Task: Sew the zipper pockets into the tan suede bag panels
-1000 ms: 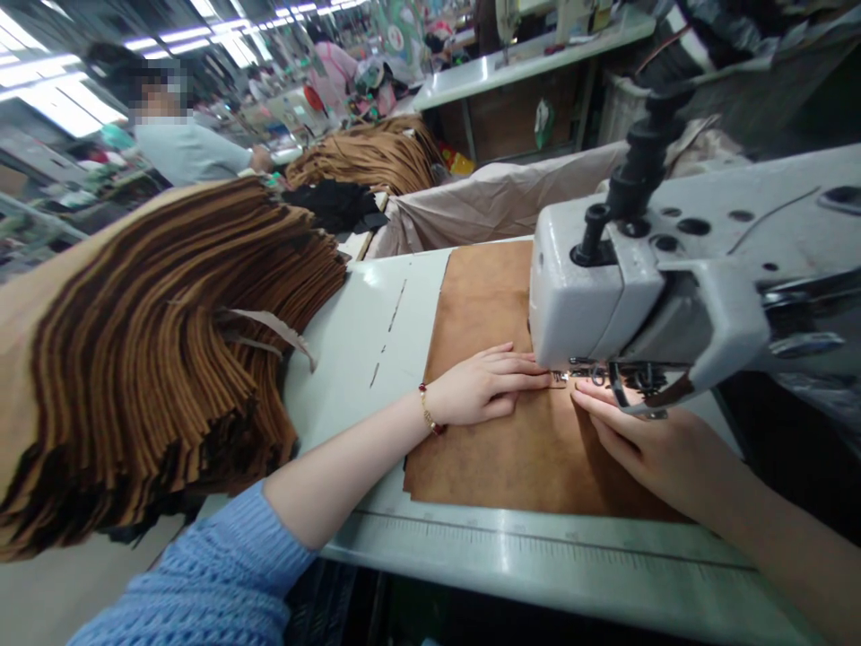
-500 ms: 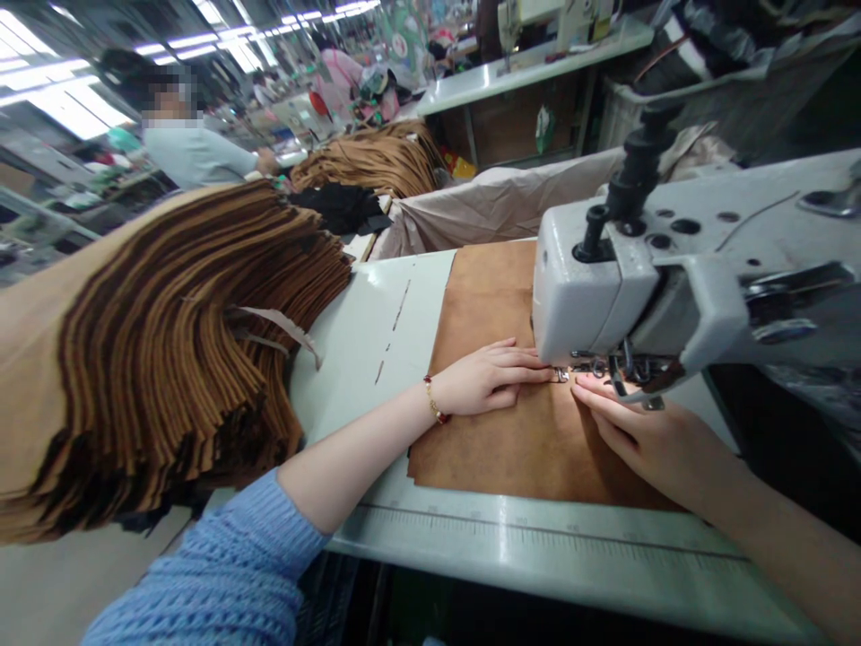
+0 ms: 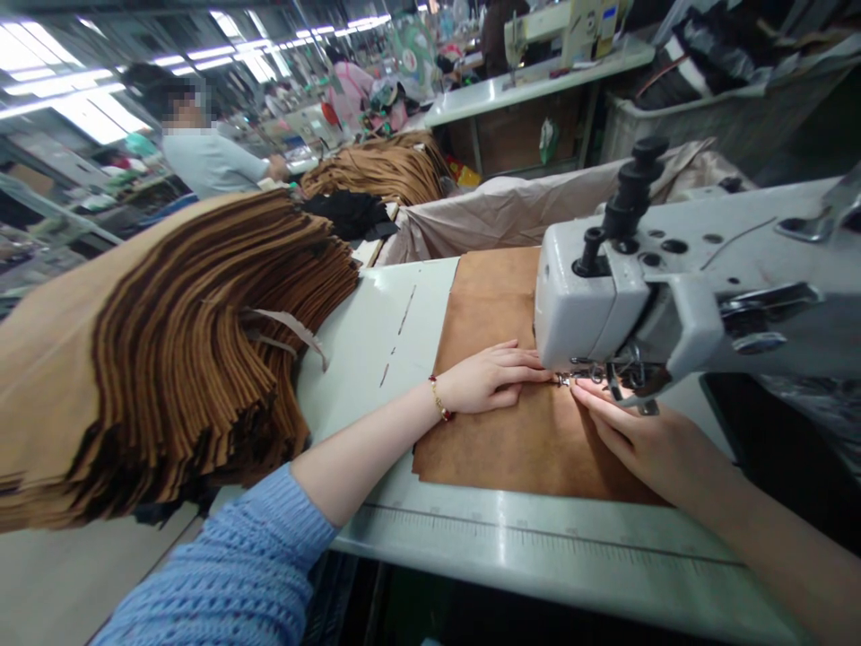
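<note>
Head view, looking down on a pale green worktop with a printed ruler strip along its near edge. One flat tan suede-like leather sheet lying across the worktop's middle, running from near the ruler strip back under the grey-white sewing machine head. Left hand pressed flat and open on the sheet, fingers extended toward the presser foot, gripping nothing; a red and gold beaded bracelet at its wrist, a blue knitted sleeve further back. Right hand likewise flat and open on the sheet, fingertips just beside the presser foot, partly tucked under the machine head.

At the worktop's left edge, one tall fanned stack of brown leather pieces, overhanging and crowding that side. Beyond the far edge, a crumpled beige lined bin and a second brown stack. Further back, a second sewing machine on another bench, and a person in a grey top. No legible writing; ruler numerals too small to read.
</note>
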`<action>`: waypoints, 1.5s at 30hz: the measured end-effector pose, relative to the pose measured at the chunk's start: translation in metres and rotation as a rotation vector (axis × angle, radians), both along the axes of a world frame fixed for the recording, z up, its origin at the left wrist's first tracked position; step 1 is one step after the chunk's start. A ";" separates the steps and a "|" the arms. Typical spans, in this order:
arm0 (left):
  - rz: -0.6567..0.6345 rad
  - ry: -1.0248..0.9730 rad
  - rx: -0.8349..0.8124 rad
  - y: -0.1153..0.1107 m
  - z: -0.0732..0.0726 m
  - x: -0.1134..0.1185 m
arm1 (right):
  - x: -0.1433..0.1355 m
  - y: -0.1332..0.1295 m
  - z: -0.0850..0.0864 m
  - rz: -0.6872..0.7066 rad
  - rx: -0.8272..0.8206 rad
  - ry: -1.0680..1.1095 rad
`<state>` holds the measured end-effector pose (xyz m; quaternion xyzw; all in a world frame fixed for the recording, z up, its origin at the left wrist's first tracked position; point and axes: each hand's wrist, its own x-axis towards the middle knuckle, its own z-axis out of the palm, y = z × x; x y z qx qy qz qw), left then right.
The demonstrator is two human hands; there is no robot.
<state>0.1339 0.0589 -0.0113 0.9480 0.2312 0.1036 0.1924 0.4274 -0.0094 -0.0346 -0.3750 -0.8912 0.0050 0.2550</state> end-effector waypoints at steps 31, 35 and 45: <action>0.346 0.035 0.143 -0.099 -0.004 0.041 | 0.005 -0.019 0.001 0.089 -0.186 0.092; 0.327 0.065 0.144 -0.100 -0.002 0.043 | 0.005 -0.018 0.001 0.101 -0.137 0.078; 0.371 0.053 0.085 -0.101 0.003 0.044 | 0.009 -0.016 -0.005 0.116 -0.154 0.043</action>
